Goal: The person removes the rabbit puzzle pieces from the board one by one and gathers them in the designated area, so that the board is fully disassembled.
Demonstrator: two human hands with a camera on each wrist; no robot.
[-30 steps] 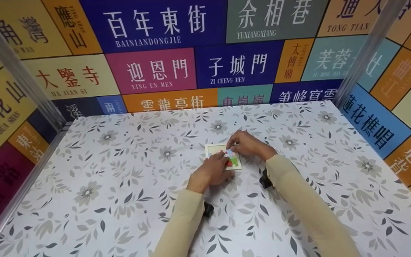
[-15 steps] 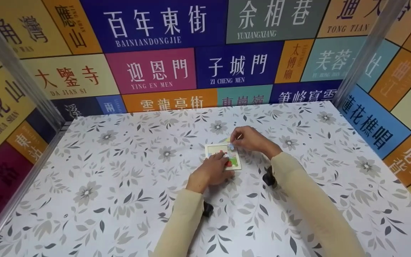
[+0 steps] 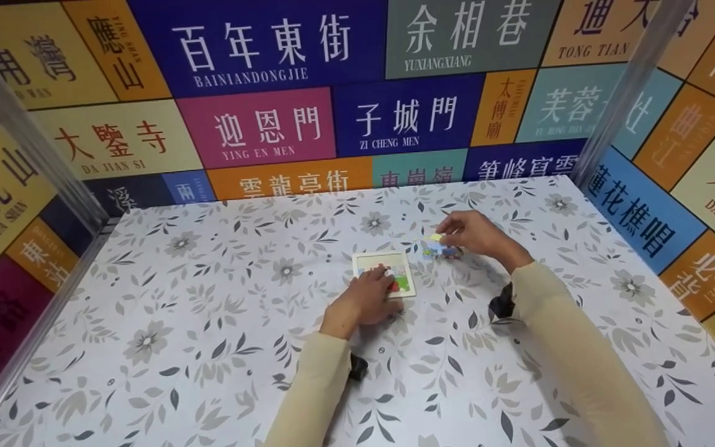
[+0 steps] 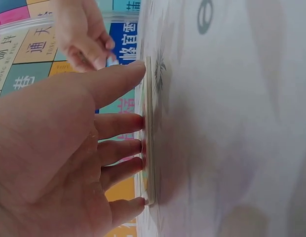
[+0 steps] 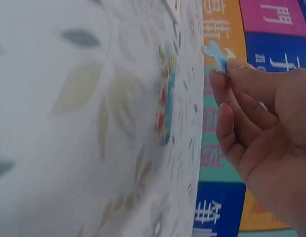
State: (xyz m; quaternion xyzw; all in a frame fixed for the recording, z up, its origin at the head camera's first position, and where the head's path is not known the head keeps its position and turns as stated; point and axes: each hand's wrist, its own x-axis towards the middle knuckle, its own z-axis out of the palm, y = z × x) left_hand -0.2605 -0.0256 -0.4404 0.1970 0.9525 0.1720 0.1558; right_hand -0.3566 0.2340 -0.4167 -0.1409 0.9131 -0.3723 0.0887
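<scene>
A small square jigsaw tray point(image 3: 375, 259) with a cream frame lies on the table, some of its coloured picture visible. My left hand point(image 3: 365, 301) rests on it; in the left wrist view, the extended fingers point(image 4: 121, 150) touch the face of the tray and hide part of it. Right of the tray, my right hand point(image 3: 480, 234) pinches a light blue and yellow jigsaw piece point(image 5: 218, 57) between thumb and fingertips, above the tabletop. Several loose jigsaw pieces point(image 5: 168, 98), blue, red and yellow, lie on the table beneath that hand, partly overlapping in view.
A white cloth with grey flowers and leaves covers the table point(image 3: 208, 323). Colourful panels point(image 3: 270, 127) with large characters stand behind and at both sides. Clear upright posts point(image 3: 615, 93) mark the back corners. A dark wrist device point(image 3: 501, 302) sits on each wrist.
My right hand has moved right, away from the tray, with a piece pinched in it, to above the loose pieces. My left hand has stayed on the tray.
</scene>
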